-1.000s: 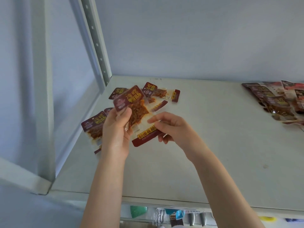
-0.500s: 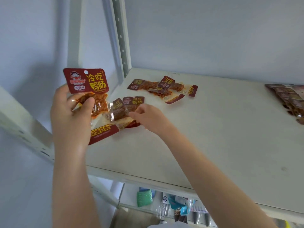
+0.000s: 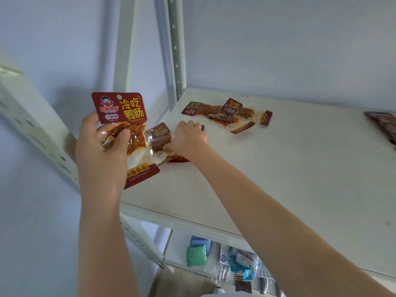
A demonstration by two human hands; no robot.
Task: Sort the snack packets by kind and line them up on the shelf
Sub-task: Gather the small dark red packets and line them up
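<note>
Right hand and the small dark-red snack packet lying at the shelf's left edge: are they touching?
Touching. The head view shows the right hand with its thumb lying against the lower edge of the small dark-red snack packet, with no gap between them.

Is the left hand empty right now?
No, the left hand grips a red packet, holding it up off the shelf.

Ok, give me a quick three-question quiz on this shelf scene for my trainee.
1. True or false: the left hand holds a red packet.
2. The right hand is: A idle in the air; B on a second packet lying on the shelf; C flat against the wall.
3. Which edge of the shelf has the darker packets?
Key: 1 true; 2 B; 3 the right edge.
</note>
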